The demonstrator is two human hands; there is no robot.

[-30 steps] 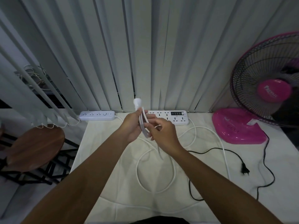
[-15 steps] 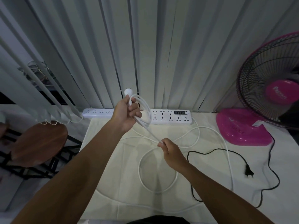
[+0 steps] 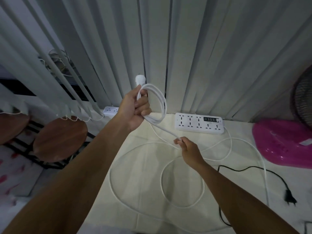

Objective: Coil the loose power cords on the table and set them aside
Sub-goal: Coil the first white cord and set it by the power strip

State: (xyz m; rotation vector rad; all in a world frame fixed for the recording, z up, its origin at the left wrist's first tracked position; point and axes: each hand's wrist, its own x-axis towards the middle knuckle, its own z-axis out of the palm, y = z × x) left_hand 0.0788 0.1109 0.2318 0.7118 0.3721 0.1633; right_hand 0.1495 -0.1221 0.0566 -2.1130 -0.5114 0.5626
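My left hand [image 3: 135, 108] is raised above the table's far edge and grips a small coil of white power cord [image 3: 160, 102], with the white plug [image 3: 140, 79] sticking up above the fist. From the coil the cord runs down to my right hand [image 3: 187, 147], which pinches it just above the table [image 3: 135, 174]. Beyond that, the white cord lies in loose loops [image 3: 182, 183] on the table and leads to a large white power strip [image 3: 199, 123] by the blinds. A black cord [image 3: 244, 169] with its plug [image 3: 289, 196] lies at the right.
A second, smaller white power strip [image 3: 110, 110] sits at the table's back left corner. A pink fan base [image 3: 283, 142] stands at the right, its cage [image 3: 302, 98] above. Vertical blinds [image 3: 185, 48] hang behind. Two round wooden stools [image 3: 59, 137] stand left of the table.
My hands have parted: the left hand rose with the coil, and the right hand slid down and right along the cord to pinch it low over the table.
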